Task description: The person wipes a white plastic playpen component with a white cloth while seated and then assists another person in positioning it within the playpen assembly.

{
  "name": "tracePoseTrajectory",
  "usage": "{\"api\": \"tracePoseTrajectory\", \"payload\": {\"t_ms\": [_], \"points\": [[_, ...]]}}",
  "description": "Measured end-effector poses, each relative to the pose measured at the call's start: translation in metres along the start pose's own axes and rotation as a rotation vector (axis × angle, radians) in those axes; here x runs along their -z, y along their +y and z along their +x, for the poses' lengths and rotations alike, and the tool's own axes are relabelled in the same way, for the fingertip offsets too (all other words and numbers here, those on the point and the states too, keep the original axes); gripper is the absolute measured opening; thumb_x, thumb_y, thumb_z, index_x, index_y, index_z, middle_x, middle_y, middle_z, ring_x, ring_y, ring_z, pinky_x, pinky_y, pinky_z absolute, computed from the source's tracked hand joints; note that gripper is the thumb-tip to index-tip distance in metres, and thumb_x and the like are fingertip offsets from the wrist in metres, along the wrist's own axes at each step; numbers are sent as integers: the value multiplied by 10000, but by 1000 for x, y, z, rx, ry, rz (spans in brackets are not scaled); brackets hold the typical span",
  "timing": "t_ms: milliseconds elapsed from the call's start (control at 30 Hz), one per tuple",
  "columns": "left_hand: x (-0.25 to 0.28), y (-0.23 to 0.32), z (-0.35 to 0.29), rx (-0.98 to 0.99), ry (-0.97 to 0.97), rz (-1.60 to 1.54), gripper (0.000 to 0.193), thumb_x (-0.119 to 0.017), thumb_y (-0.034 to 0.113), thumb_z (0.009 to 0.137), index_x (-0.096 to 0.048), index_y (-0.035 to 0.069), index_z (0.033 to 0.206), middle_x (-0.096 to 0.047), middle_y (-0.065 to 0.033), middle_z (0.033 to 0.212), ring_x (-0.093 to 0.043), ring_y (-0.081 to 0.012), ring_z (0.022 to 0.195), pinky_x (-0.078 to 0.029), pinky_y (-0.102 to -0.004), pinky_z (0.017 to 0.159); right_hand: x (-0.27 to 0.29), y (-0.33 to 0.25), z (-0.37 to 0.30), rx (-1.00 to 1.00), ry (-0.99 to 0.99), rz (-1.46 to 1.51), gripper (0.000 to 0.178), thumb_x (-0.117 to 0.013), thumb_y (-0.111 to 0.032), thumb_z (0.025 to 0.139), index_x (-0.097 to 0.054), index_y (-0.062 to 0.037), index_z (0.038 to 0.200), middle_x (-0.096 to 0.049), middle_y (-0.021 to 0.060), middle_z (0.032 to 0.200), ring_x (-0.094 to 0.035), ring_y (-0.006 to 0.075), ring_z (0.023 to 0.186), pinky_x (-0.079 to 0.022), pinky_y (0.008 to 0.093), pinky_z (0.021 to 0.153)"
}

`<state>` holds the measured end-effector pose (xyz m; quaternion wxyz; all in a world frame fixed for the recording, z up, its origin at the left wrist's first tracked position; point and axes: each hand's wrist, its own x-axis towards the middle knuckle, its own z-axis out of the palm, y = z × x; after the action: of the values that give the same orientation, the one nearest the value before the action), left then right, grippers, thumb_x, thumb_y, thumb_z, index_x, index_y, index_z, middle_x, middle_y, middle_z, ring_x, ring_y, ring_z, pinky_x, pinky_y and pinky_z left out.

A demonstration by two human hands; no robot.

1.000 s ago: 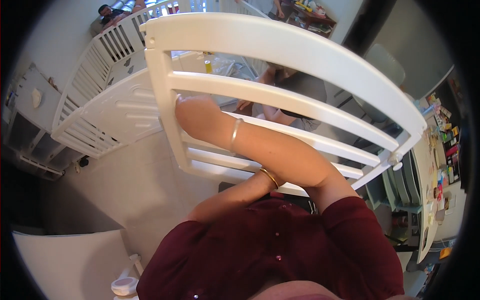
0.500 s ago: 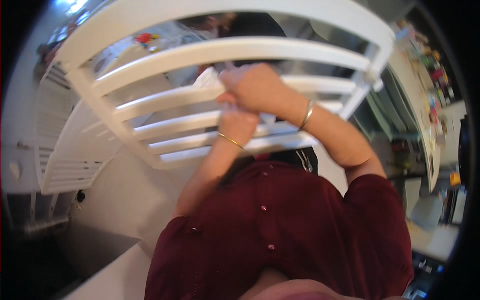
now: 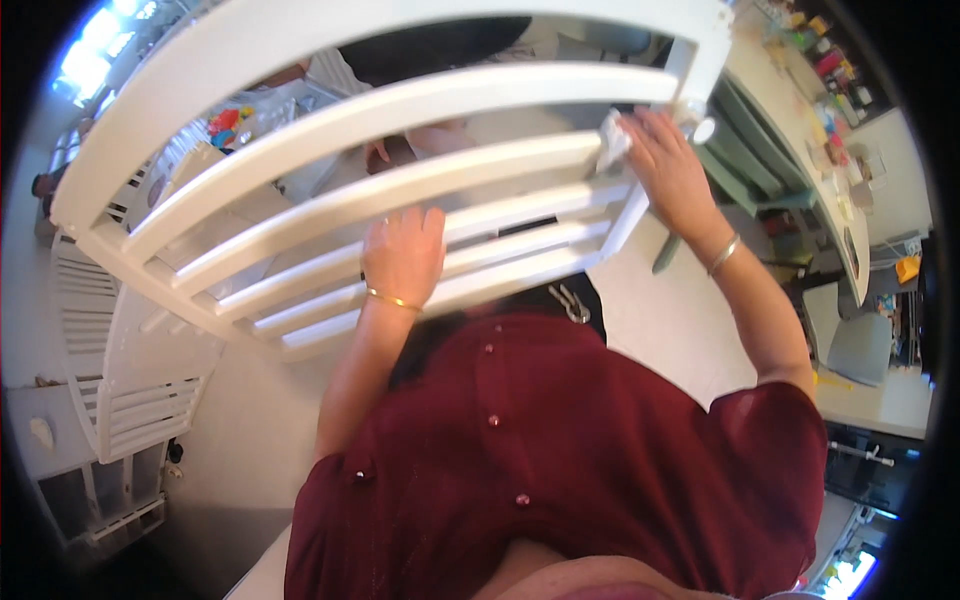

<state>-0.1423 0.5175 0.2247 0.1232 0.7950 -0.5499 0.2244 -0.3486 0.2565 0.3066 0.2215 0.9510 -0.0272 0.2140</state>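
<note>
A white slatted panel (image 3: 440,98), with a curved top rail and several bars, stands tilted in front of me. My left hand (image 3: 404,258) is wrapped over one of its lower slats, fingers curled round the bar. Toward the panel's right end, my right hand (image 3: 672,180) presses a crumpled white cloth (image 3: 614,143) against a middle slat beside the side post. Part of the cloth is hidden under the fingers. A white round knob (image 3: 704,130) sticks out of the post close to that hand.
More white slatted panels (image 3: 150,365) lean at the left. Beyond the bars is a person in dark clothing (image 3: 430,50), near red and yellow toys (image 3: 228,124). At the right are a green chair (image 3: 750,150) and a long counter (image 3: 800,130) with bottles and small items.
My hands, close together at the panel's middle before, are now apart. The right one has slid right with the cloth; the left has moved left onto a slat. The panel sits more to the left.
</note>
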Motion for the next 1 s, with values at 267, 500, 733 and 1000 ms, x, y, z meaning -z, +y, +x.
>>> {"api": "tracePoseTrajectory", "payload": {"t_ms": [267, 500, 733, 1000], "points": [[-5, 0, -5, -1, 66, -34, 94, -594, 130, 670, -517, 138, 724, -512, -35, 667, -549, -211, 633, -419, -352, 567, 56, 7, 17, -232, 410, 123, 353, -620, 51, 694, -660, -71, 1024, -619, 79, 942, -591, 184, 703, -505, 285, 596], [-8, 1, -5, 0, 85, -7, 76, -589, 145, 685, -522, 138, 721, -518, -28, 670, -558, -200, 646, -421, -346, 568, 43, 22, 61, -431, 286, -42, 303, -571, -28, 799, -572, -47, 1102, -618, 149, 945, -626, 314, 773, -510, 368, 641], [-4, 6, -8, 12, 162, -13, 24, -543, 154, 722, -526, 137, 726, -516, -25, 672, -536, -184, 619, -410, -318, 560, 51, 34, 68, -520, 395, 91, 112, -583, -34, 808, -568, -64, 915, -617, 148, 775, -616, 331, 668, -501, 367, 576], [-2, 6, -12, -6, 328, -36, 76, -580, 112, 679, -515, 108, 718, -495, -35, 679, -517, -182, 588, -412, -314, 555, 56, 22, 69, -358, 73, 245, 341, -574, -17, 774, -574, -35, 1114, -608, 165, 830, -612, 312, 675, -496, 346, 614]]}}
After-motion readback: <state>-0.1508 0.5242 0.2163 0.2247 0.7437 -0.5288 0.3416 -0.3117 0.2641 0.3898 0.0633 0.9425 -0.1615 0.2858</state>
